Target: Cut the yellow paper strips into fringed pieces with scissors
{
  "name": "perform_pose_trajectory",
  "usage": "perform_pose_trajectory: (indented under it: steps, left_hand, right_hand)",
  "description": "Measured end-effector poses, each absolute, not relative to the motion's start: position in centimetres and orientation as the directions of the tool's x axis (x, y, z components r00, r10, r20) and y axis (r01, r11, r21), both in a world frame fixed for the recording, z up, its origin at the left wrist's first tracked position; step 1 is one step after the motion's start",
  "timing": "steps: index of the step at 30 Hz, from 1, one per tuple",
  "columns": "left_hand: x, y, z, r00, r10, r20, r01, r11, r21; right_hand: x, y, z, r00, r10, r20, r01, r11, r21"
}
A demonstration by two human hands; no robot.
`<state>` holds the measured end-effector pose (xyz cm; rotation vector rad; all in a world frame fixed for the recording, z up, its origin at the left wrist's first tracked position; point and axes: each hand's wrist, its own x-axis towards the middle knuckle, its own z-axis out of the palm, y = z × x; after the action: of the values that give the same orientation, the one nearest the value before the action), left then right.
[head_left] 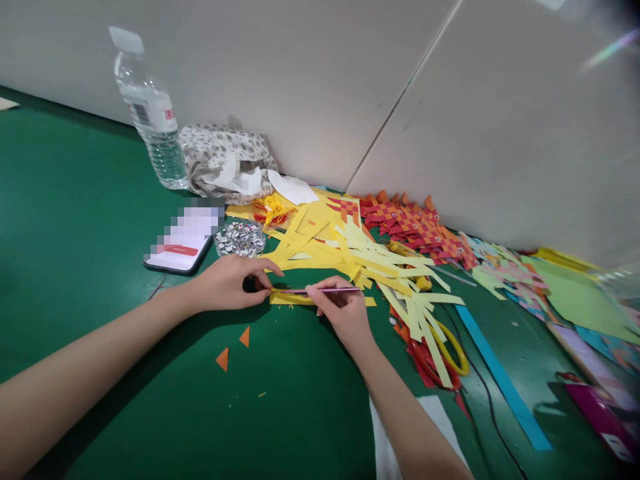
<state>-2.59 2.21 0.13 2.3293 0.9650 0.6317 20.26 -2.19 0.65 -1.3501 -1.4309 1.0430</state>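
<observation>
At centre, the right hand (345, 310) pinches a slim pink stick (295, 291) along a yellow paper strip (291, 300); the left hand (230, 283) pinches the strip's left end. Green table (290, 420): two orange triangles (223, 361) at eight o'clock, one dish (265, 243) of googly eyes (240, 237) at ten, one water bottle (160, 137) at eleven; pale wall (300, 80), twelve.

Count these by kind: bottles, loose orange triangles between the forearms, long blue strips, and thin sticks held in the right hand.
Bottle: 1
Orange triangles: 2
Long blue strip: 1
Thin stick in right hand: 1
Total: 5
</observation>
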Motion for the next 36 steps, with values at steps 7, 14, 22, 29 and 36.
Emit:
perform_pose_trajectory:
  steps: [7,14,22,29,36]
  left_hand:
    - [-2.61,2.24,0.18,0.64,0.738,0.215,0.487,-0.606,0.629]
    - [-2.53,2.31,0.21,0.646,0.737,0.197,0.495,-0.601,0.628]
    - [-2.43,2.15,0.21,0.641,0.74,0.202,0.517,-0.611,0.6]
    - [-2.43,2.15,0.06,0.621,0.764,0.175,0.5,-0.558,0.662]
    - [-2.39,2.18,-0.1,0.618,0.765,0.18,0.498,-0.558,0.664]
  right_hand:
    - [20.17,-2.13,0.72,-0.025,0.999,0.03,0.272,0.035,-0.962]
    - [20.24,-2.0,0.45,-0.007,0.999,0.042,0.278,0.042,-0.96]
    - [20.55,-1.93,0.19,-0.005,0.998,0.064,0.253,0.063,-0.965]
    - [20.48,-1.93,0.29,0.027,0.997,0.079,0.205,0.072,-0.976]
    - [20.43,-2.05,0.47,-0.007,0.998,0.066,0.218,0.066,-0.974]
